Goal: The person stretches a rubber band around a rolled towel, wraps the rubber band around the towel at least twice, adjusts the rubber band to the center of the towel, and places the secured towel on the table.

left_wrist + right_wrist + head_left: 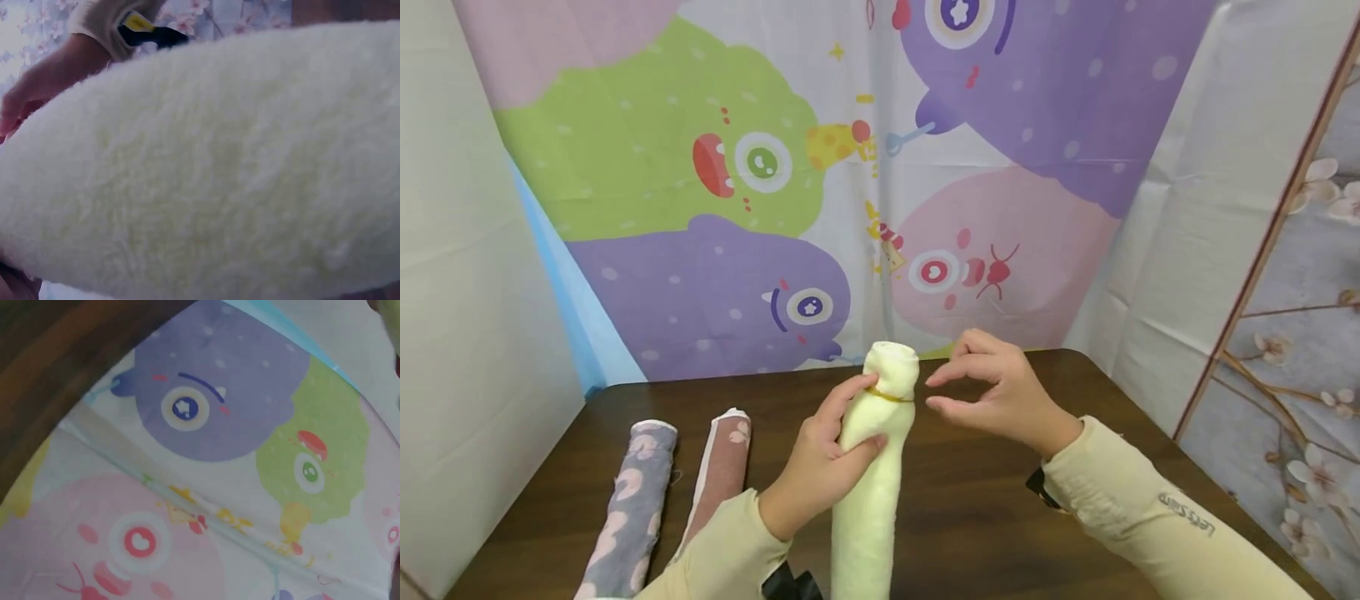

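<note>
1. Tabletop (985, 508): dark, wood-grained. A cartoon curtain (737, 275) hangs behind its far edge; a floral panel (1311, 350) stands on your right.
2. Two patterned rolls to your left: a grey roll (632, 500) outermost, a brown roll (722, 467) beside it, a gap between them.
3. Obstruction: your left sleeve (722, 546) covers the near end of the brown roll. In the left wrist view the yellow roll (865, 533) fills most of the frame.
4. Yellow roll: held in front of you, right of the brown roll, top end up; its lower end runs out of the head view.
5. Your left grip (823, 467) clasps its upper part, thumb across the near face, index fingertip by the band (889, 397).
6. Band: yellow-brown, around the yellow roll just below its top end.
7. Your right grip (996, 387) sits just right of the band, fingers bent, thumb and fingertips parted, holding nothing that shows.
</note>
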